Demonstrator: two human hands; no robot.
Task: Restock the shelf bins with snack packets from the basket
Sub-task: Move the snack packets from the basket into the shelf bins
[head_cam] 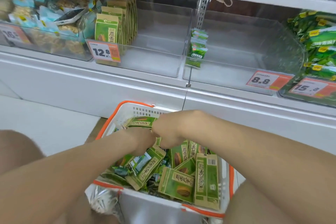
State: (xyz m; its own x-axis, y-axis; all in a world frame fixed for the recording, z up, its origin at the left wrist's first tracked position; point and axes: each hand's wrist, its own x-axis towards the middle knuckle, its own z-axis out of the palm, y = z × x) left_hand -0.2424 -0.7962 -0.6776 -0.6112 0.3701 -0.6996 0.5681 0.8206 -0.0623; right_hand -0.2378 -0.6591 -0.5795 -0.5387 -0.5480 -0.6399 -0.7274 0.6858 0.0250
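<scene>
A white basket [131,110] with orange rim stands on the floor between my knees, full of green and tan snack packets [177,184]. My left hand [141,139] and my right hand [168,132] meet over the basket, wrists bent down, and together they grip a bunch of the same packets [141,122], which stick out to the far side. My fingers are hidden under the hands. On the shelf above, a clear bin [154,56] with a 12.8 price tag [103,51] holds a row of matching packets [116,22] at its left side.
Left of that bin is a bin of blue and white packets [43,23]. To the right stands a clear bin with an 8.8 tag [263,80] and small green packets [197,47] at its left wall. Far right, a bin of green bags [320,42].
</scene>
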